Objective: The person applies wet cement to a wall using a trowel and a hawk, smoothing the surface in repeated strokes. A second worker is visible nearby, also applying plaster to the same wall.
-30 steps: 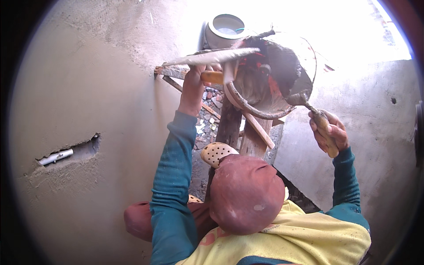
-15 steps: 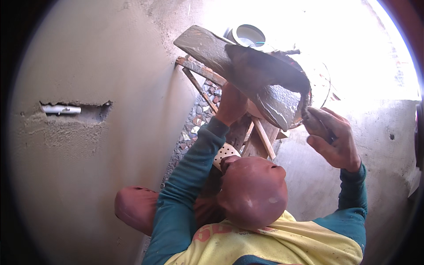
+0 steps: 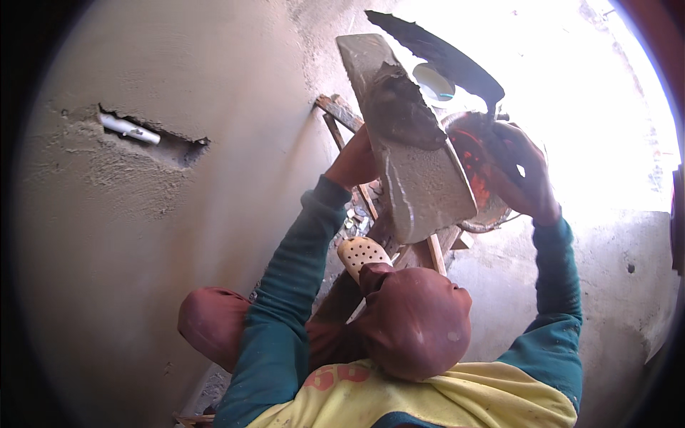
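My left hand (image 3: 354,158) is closed under and against the left side of a long rectangular plastering float (image 3: 428,192), used face up like a hawk, its grip hidden beneath. A lump of wet grey mortar (image 3: 403,110) lies on the float's upper half, and the lower half carries only a smeared film. In my right hand (image 3: 528,171) is a dark trowel (image 3: 453,63), its blade raised and slanting up to the left beyond the float, apart from the mortar. My right fingers close around its handle end, mostly in shadow.
Behind the float stands a round basin (image 3: 474,167) with an orange inside, and past it a pale round container (image 3: 430,80). Wooden trestle bars (image 3: 335,110) lie below. My clog (image 3: 360,255) rests near rubble. On the left, a plastered wall has a slot with a white pipe (image 3: 130,129).
The trowel has lifted off the float, up and away, leaving the mortar lump on it. The float has turned more upright in view, and my right hand has risen.
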`<state>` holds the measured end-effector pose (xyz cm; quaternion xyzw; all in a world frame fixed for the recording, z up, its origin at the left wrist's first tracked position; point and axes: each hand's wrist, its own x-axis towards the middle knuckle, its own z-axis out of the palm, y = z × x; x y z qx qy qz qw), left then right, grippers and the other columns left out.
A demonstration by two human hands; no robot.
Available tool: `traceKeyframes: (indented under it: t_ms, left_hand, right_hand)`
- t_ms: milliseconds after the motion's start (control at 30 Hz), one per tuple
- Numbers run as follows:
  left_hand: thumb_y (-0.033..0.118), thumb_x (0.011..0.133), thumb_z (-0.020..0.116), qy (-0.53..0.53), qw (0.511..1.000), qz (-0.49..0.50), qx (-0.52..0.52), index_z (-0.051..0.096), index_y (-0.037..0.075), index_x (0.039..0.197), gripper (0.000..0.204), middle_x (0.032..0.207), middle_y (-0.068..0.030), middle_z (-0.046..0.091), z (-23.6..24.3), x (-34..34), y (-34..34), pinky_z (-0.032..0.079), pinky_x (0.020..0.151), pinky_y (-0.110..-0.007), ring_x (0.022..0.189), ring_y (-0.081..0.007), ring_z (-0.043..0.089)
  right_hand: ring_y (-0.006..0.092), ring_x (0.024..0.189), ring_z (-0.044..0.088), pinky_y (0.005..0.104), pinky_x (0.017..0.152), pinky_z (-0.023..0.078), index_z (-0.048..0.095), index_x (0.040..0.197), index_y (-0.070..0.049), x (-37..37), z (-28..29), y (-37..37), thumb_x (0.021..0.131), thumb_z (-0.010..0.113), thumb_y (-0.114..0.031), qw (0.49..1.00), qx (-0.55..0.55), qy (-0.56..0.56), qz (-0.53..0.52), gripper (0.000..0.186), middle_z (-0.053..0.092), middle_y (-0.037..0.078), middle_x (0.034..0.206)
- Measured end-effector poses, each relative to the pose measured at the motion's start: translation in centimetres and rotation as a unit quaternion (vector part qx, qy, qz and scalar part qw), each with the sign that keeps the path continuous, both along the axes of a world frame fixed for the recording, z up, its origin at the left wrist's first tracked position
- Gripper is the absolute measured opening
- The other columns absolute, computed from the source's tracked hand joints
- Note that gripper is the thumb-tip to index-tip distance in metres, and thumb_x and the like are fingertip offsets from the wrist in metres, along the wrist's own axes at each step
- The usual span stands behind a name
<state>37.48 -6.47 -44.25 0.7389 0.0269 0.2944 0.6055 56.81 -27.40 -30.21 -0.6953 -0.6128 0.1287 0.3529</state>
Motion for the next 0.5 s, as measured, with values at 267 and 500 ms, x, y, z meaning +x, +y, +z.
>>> traceKeyframes:
  t_ms: [267, 500]
  left_hand:
    - [0.003, 0.088, 0.064, 0.038, 0.987, -0.075, -0.138, 0.061, -0.001, 0.12, 0.032, 0.117, -0.0201, 0.066, 6.2, -3.9, 4.1, 0.05, 0.095, -0.041, 0.109, -0.0338, 0.063]
    - [0.006, 0.091, 0.063, 0.027, 0.99, -0.051, -0.129, 0.062, -0.001, 0.116, 0.027, 0.112, -0.02, 0.066, 7.7, -6.3, 5.0, 0.051, 0.091, -0.043, 0.102, -0.0348, 0.064]
  right_hand:
    - [0.0337, 0.096, 0.066, 0.0409, 0.082, 0.054, 0.054, 0.129, -0.001, -3.5, -4.8, 6.3, 0.091, 0.065, 0.003, 0.98, 0.168, -0.1, 0.044, 0.04, 0.062, 0.021, 0.11]
    - [0.0373, 0.099, 0.064, 0.0455, 0.087, 0.052, 0.058, 0.115, 0.002, -0.1, -7.7, -2.9, 0.082, 0.075, -0.001, 0.996, 0.015, -0.078, -0.038, 0.037, 0.064, 0.018, 0.107]
